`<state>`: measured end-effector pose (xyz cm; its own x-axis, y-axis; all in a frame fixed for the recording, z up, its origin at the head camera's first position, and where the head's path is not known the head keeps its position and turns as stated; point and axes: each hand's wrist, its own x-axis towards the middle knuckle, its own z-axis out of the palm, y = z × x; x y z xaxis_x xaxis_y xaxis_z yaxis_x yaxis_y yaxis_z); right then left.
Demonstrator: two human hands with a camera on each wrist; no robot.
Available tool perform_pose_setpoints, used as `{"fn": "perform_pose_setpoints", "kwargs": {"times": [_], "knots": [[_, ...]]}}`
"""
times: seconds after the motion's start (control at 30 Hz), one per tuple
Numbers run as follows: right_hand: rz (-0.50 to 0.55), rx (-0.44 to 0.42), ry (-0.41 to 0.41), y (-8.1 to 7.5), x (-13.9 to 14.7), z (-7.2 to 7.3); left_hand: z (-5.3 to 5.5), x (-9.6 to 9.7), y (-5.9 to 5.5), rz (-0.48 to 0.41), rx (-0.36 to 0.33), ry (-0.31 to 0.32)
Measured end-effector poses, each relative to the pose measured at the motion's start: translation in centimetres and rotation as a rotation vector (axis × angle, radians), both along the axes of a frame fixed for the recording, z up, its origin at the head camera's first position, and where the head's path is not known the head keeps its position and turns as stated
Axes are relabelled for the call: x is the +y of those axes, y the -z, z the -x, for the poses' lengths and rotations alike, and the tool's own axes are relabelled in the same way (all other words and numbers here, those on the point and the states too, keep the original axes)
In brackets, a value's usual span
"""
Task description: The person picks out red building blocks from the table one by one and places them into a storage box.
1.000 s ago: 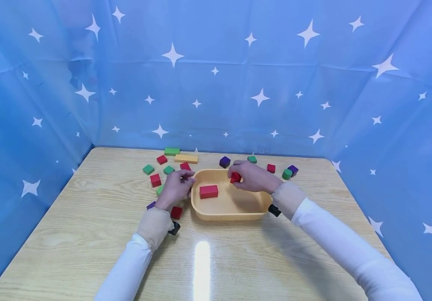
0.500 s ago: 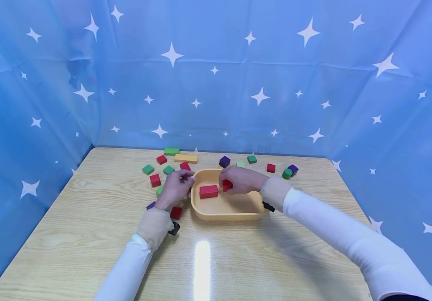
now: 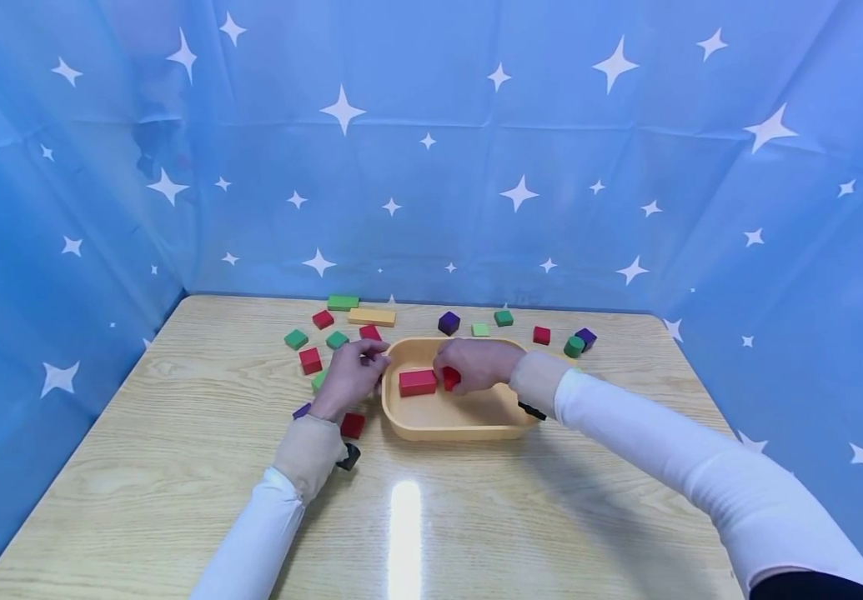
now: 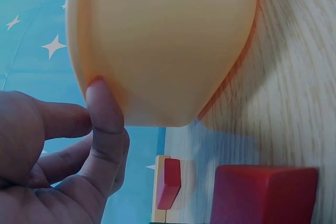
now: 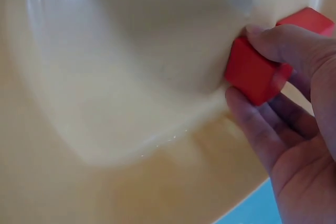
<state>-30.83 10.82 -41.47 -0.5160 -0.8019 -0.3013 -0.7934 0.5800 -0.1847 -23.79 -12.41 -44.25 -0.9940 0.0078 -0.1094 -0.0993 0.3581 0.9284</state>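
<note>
In the head view my right hand (image 3: pixel 479 363) reaches into the tan plastic tray (image 3: pixel 461 433). Thumb and fingers pinch a small red block (image 5: pixel 254 72), low over the tray floor in the right wrist view. Just left of it a longer red rectangular block (image 3: pixel 418 384) lies in the tray. At the tray's left end is my left hand (image 3: pixel 353 371). The left wrist view has its thumb against the outer wall just under the rim, with the index finger curled in beside the thumb, holding the tray's edge.
Left of the tray lie several red, green and purple blocks, among them a red block (image 3: pixel 352 425) near my left wrist. Behind it stand a yellow plank (image 3: pixel 372 317), a purple cube (image 3: pixel 449 323) and a green cylinder (image 3: pixel 574 347). A starred blue curtain (image 3: pixel 431 167) surrounds the table.
My right hand has moved left and slightly down with the red block, ending close beside the longer red block. A light green block behind the tray has come into view. The left hand stays put.
</note>
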Motion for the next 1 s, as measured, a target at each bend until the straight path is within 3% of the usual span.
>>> {"fn": "perform_pose_setpoints", "kwargs": {"times": [0.43,0.63,1.0], "knots": [[-0.043,-0.009,0.026,-0.4,0.1,-0.3,0.2,-0.1,0.2,-0.009,-0.017,-0.004],[-0.056,-0.084,0.114,-1.1,0.7,-0.8,0.1,0.0,0.3,-0.002,0.01,0.002],[-0.051,-0.126,0.222,-1.5,2.1,-1.6,-0.1,0.1,0.2,-0.008,0.005,0.002]]}}
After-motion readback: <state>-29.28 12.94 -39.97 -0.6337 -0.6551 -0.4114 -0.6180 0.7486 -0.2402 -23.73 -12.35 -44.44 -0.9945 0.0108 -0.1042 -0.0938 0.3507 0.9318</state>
